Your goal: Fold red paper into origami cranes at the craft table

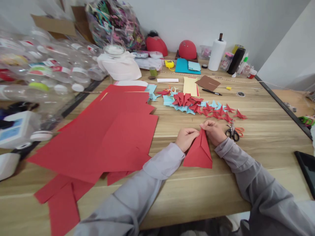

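Observation:
A piece of folded red paper (198,154) stands between my hands, narrow at the top and wide at its lower edge, with a crease down the middle. My left hand (186,138) pinches its upper left side. At the narrow tip, my right hand (213,131) holds the paper between thumb and fingers. Just right of that hand lie black-handled scissors (232,132) and an orange-handled pair (240,130). Beyond my hands sits a cluster of folded red paper pieces (183,99) and light blue ones (169,101).
Large red sheets (98,137) overlap across the table's left side. Plastic bottles (61,72) crowd the far left. A black pen (212,92), a brown sheet (208,83) and a yellow tape measure (169,64) lie farther back. A dark phone-like device (306,168) rests at the right edge.

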### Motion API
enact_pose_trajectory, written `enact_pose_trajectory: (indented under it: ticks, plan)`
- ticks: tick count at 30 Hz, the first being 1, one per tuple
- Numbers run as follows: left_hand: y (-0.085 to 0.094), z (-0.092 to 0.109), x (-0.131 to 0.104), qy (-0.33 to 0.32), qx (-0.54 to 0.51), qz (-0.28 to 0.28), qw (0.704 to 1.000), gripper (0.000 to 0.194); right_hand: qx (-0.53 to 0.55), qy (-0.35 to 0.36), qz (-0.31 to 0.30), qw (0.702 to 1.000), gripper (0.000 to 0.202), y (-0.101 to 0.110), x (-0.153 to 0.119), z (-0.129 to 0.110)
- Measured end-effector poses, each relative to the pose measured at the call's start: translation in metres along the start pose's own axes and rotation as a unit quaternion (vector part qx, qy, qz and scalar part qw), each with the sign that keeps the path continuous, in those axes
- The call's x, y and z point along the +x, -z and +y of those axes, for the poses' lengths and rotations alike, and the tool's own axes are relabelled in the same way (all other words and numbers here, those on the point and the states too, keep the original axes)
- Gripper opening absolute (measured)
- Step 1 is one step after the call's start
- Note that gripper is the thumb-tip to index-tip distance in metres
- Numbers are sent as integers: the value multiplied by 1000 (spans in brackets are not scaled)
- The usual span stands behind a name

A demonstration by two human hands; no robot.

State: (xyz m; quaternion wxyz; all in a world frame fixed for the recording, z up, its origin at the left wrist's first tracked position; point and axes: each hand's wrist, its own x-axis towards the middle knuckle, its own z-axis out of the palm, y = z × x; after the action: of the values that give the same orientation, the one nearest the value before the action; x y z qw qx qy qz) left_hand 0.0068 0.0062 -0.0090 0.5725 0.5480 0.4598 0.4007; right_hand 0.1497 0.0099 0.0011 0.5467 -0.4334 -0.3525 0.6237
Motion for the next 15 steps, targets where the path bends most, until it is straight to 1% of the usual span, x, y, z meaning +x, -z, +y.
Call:
enact_pose_trajectory:
  ticks: [4,6,9,11,15]
  plan:
    - [2,4,-2,-2,-6,-25,1000,16,53,-22,51,997,41,4,4,-5]
    - [3,5,-3,-5,-18,-41,999,17,56,-37,53,996,43,6,5,-6]
    - [2,6,-5,-8,-44,-53,998,22,19,-37,29,999,43,6,3,-5]
    - [0,6,-5,-9,-48,-59,997,25,-17,-17,8,1000,41,4,1,-2]
    - [-2,4,-4,-13,-20,-69,997,29,-70,26,-24,997,38,0,-3,3]
